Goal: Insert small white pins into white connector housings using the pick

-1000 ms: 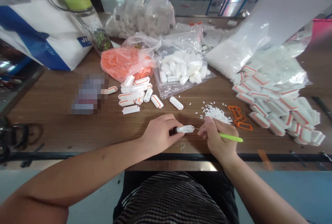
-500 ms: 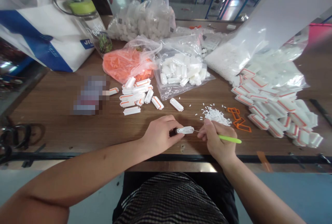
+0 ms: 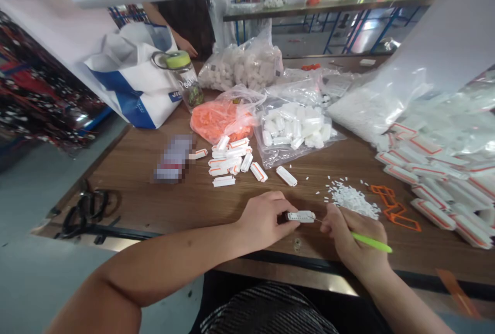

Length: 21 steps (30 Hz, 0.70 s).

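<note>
My left hand (image 3: pixel 266 220) is closed around one end of a white plastic connector housing (image 3: pixel 302 216) with small holes along its top. My right hand (image 3: pixel 353 238) pinches a pick with a green handle (image 3: pixel 373 242); its thin metal tip reaches the housing's right end, and whether it is inside a hole I cannot tell. Just beyond the right hand lies a heap of tiny white plastic pieces (image 3: pixel 353 199). Thin orange frames (image 3: pixel 394 207) lie to the right of it. Another white housing (image 3: pixel 286 176) rests on the table beyond my left hand.
White housings with orange bands are piled at left (image 3: pixel 228 161) and right (image 3: pixel 444 184). Behind stand a bag of orange parts (image 3: pixel 220 120), an open bag of white parts (image 3: pixel 296 125) and a bottle (image 3: pixel 189 84). Scissors (image 3: pixel 87 207) lie at the left edge. A person's hand (image 3: pixel 186 46) shows behind.
The camera view has swung left and up, so the scene sits farther right and lower. Both hands keep the same hold on the housing and the pick.
</note>
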Motion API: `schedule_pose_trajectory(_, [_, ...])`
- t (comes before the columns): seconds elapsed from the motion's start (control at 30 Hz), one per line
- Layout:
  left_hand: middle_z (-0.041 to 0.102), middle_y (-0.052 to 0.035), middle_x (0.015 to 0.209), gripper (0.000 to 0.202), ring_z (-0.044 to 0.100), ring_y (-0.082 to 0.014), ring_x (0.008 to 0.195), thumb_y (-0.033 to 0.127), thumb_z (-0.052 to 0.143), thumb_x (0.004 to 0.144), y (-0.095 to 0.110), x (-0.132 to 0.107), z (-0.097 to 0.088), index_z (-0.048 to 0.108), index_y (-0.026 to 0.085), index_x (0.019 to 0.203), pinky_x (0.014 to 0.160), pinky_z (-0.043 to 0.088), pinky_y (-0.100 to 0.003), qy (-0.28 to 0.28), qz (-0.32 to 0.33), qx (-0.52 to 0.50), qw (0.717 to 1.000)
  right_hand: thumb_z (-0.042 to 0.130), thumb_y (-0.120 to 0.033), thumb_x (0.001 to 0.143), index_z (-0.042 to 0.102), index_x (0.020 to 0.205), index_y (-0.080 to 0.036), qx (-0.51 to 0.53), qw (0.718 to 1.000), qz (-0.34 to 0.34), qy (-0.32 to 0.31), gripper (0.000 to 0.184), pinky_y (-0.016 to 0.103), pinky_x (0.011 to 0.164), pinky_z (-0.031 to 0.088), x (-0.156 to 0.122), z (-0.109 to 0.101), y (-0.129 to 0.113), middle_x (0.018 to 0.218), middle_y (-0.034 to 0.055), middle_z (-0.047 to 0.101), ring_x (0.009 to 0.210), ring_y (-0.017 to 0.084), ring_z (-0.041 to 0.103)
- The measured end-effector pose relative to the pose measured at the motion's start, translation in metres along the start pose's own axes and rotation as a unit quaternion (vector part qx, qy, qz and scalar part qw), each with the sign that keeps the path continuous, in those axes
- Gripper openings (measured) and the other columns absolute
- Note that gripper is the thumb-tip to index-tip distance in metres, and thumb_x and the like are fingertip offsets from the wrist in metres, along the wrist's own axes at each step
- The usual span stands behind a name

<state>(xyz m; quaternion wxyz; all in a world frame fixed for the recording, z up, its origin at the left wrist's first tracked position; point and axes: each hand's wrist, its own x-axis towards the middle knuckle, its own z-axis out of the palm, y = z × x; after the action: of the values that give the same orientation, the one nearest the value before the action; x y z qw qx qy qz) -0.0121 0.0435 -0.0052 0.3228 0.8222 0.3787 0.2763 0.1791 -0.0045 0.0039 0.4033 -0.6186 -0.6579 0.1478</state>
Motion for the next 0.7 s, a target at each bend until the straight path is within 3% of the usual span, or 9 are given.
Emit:
schedule_pose_trajectory(0.13, [0.063,0.0003,0.079,0.013,0.058,-0.0125,0.070,0.028,0.071,0.081,0.0007,-0.0014,-0.0009,0.072,0.020,0.091,0.064,0.046,-0.026,-0.002,-0.009,-0.003,1.000,0.044,-0.037,0.096,0.057,0.049,-0.022,-0.001,1.000,0.023,0.017,0.051,0.023,0.052,0.043,-0.0025,0.0005,-0.0028,0.045,-0.0021,0.059,0.040,0.010,0.057])
schedule_pose_trajectory(0.33, [0.063,-0.0004,0.080,0.013,0.058,-0.0141,0.073,0.031,0.068,0.084,-0.0002,-0.0003,-0.0012,0.071,0.021,0.091,0.067,0.048,-0.028,-0.016,-0.005,0.004,1.000,0.044,-0.035,0.096,0.057,0.050,-0.022,-0.004,1.000,-0.001,0.009,0.049,0.025,0.051,0.044,-0.0018,-0.0001,-0.0017,0.046,-0.0014,0.060,0.041,0.011,0.058])
schedule_pose_trajectory(0.7, [0.063,-0.0007,0.079,0.011,0.058,-0.0148,0.073,0.029,0.067,0.085,0.0015,0.0005,-0.0029,0.072,0.021,0.091,0.067,0.046,-0.029,-0.018,-0.009,-0.010,1.000,0.045,-0.039,0.095,0.054,0.048,-0.022,0.033,0.998,0.045,0.013,0.051,0.025,0.050,0.042,0.0005,0.0019,-0.0056,0.044,-0.0019,0.057,0.039,0.010,0.053])
